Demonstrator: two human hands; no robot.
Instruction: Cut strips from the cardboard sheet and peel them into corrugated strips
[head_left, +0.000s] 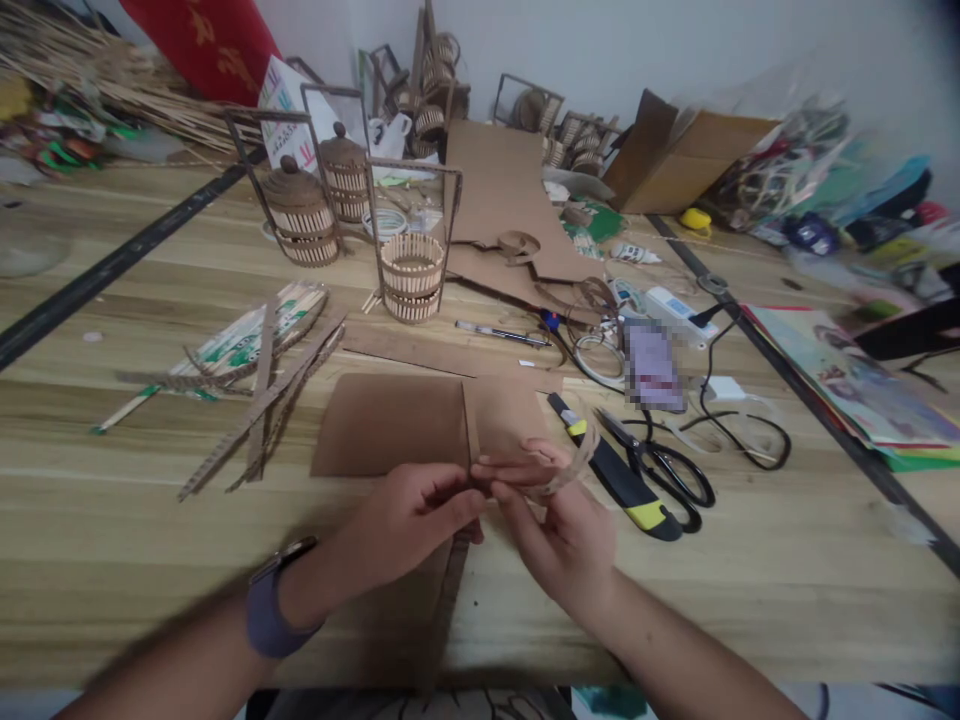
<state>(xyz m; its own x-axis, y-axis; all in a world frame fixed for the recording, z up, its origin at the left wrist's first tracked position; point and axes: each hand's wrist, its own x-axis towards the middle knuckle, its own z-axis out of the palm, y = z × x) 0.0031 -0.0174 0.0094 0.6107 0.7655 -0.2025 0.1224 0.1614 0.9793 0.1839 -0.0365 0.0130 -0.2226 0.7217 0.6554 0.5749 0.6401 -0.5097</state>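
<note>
Both hands meet over the front edge of a brown cardboard sheet (390, 425). My left hand (420, 520), with a watch on its wrist, pinches a narrow cardboard strip (448, 600) that hangs down toward the table's front edge. Beside it, my right hand (562, 530) has its fingers closed on a thin, curled tape-like strip (585, 455), which loops out to the right. The fingertips of the two hands nearly touch. A slim upright strip (470, 420) lies on the sheet just above them. What exactly lies between the fingertips is too small to tell.
To the right are a yellow-black utility knife (622, 480), scissors (652, 460) and a phone (654, 365). Cut cardboard strips (262, 405) and packaged sticks (247, 330) lie left. Behind stand a small stick basket (412, 275), lidded baskets (300, 220) and a cardboard box (682, 155).
</note>
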